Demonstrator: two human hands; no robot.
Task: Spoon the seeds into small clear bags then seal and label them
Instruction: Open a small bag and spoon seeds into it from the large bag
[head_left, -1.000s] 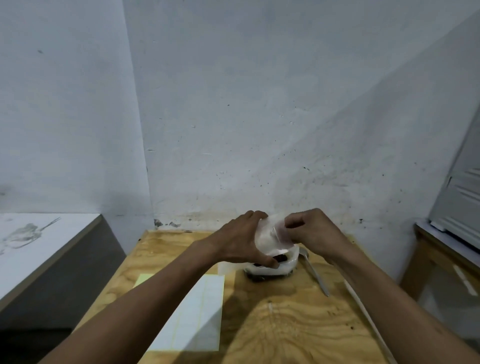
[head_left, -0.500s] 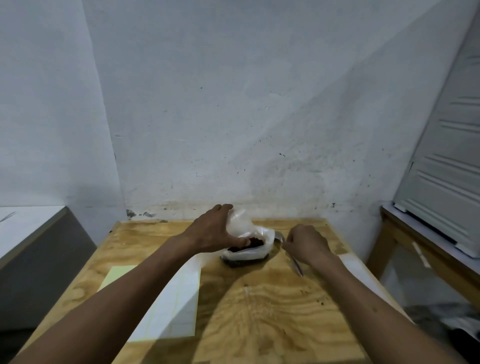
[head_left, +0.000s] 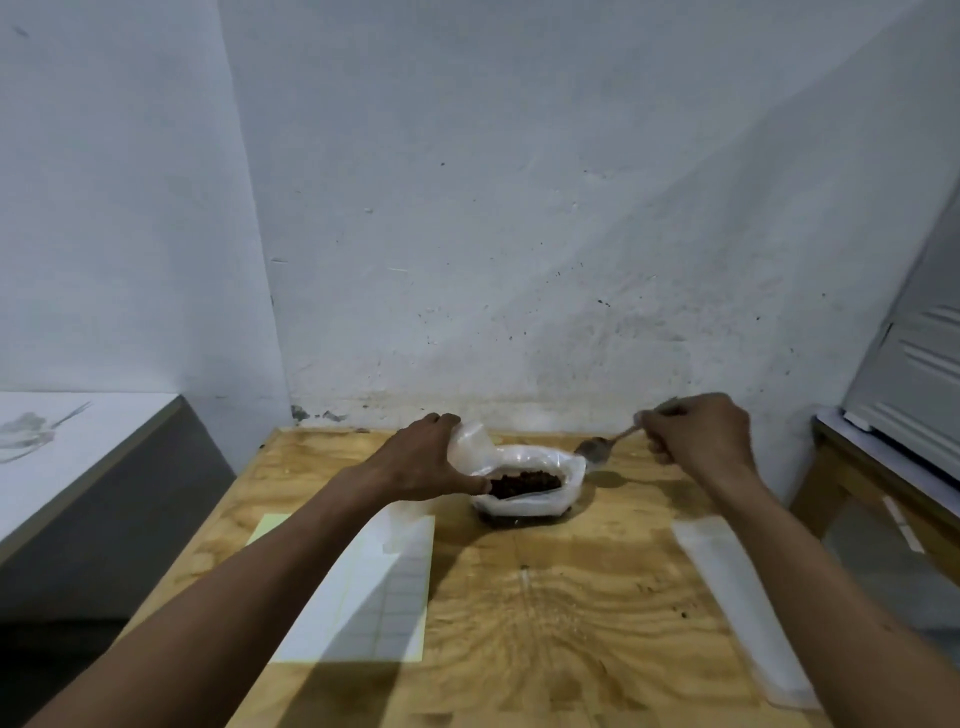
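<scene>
Plywood table (head_left: 545, 623): left hand (head_left: 421, 462) gripping small bag (head_left: 472, 447), right hand (head_left: 696, 441) pinching spoon (head_left: 597, 449).

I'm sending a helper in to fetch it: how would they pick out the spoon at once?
Start at the plywood table against the white wall. Near its far edge sits the open bag of dark seeds; just right of it, the right hand holds the spoon above the wood. It is the only metal thing there.

Dim, soft focus, wide-angle edge warp
</scene>
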